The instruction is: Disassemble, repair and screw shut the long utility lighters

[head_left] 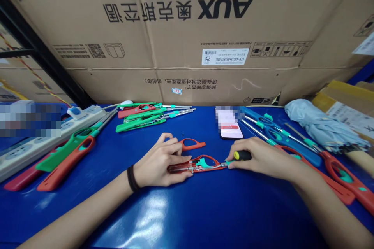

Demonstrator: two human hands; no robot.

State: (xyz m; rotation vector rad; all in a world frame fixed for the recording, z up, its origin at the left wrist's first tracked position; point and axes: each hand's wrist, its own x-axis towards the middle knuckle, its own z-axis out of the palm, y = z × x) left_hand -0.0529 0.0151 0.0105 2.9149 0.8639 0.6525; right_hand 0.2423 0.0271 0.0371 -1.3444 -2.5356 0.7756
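My left hand presses down on an opened red utility lighter, which lies on its side with its green parts and metal pieces showing. My right hand grips a screwdriver with a black and yellow handle, its tip meeting the lighter's metal neck. Just beyond my left fingers, a loose red lighter handle piece lies apart on the blue work surface.
Several finished-looking green, red and blue long-nosed lighters lie in groups to both sides. A power strip, a phone and a folded umbrella also sit there. Cardboard boxes stand behind.
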